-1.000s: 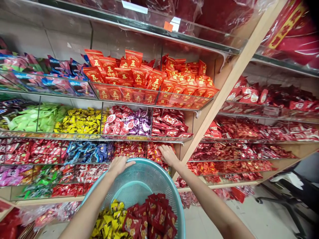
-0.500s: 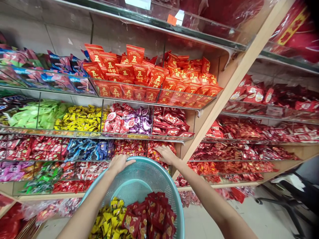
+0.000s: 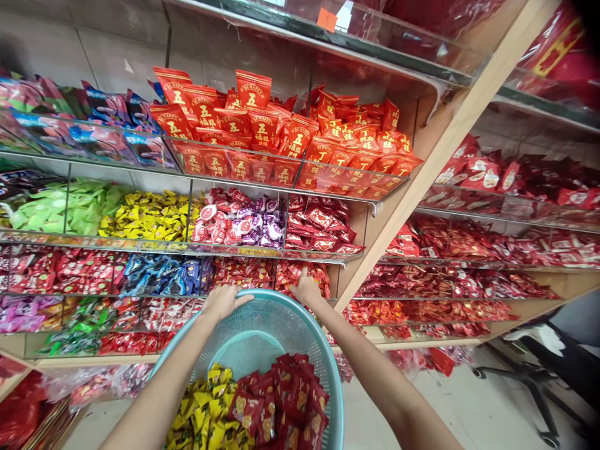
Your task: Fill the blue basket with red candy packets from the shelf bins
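A teal mesh basket [image 3: 334,381] is held at its far rim by my left hand [image 3: 224,302], with the fingers wrapped over the edge. Inside it lie yellow candy packets [image 3: 202,409] on the left and dark red packets [image 3: 290,397] on the right. Just beyond the rim, my right hand [image 3: 307,289] reaches into a shelf compartment of red packets [image 3: 323,275]. Its fingers point into the candy, some spread; their tips are partly hidden, and nothing is seen held.
Glass shelves hold orange-red packets [image 3: 260,128], yellow sweets [image 3: 149,215], green sweets [image 3: 94,200] and blue sweets [image 3: 162,274]. A slanting wooden post [image 3: 398,231] divides the shelves. At the lower right stands a black wheeled chair base [image 3: 525,378].
My right hand has turned and shifted slightly left, its fingers now pointing deeper into the red packets. My left hand still grips the rim. The view has shifted slightly.
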`<state>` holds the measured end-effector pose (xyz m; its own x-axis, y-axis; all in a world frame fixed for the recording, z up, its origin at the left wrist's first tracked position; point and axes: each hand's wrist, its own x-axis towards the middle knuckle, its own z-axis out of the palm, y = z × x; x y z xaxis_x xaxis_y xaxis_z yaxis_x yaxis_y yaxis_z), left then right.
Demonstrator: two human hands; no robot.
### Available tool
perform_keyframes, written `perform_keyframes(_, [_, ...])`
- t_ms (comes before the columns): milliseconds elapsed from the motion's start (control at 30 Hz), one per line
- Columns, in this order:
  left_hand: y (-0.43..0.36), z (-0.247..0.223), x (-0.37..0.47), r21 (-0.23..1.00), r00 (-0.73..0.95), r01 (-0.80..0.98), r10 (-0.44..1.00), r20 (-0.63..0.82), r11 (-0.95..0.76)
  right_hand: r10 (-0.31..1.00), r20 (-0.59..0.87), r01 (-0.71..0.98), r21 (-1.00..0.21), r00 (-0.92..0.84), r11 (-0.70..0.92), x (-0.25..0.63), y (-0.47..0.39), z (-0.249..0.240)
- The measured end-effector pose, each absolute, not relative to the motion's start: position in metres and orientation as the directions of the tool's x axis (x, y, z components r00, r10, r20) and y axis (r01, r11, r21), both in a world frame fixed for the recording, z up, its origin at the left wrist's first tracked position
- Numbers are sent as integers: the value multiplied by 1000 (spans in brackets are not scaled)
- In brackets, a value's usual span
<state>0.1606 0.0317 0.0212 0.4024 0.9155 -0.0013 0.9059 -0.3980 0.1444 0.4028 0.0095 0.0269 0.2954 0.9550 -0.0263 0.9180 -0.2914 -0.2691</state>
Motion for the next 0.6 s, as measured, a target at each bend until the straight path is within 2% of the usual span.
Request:
perform_keyframes(167, [32, 22, 161, 150, 398, 907, 917, -11, -392, 947, 32, 936, -163, 320, -311, 388, 12, 22])
perform_keyframes(433, [33, 21, 161, 165, 379, 914, 925, -28, -370, 914, -101, 884, -231, 393, -406, 395, 18, 29])
perform_keyframes(600, [33, 21, 161, 159, 380, 915, 925, -31, -370, 922, -157, 879, -282, 353, -384, 408, 15, 40])
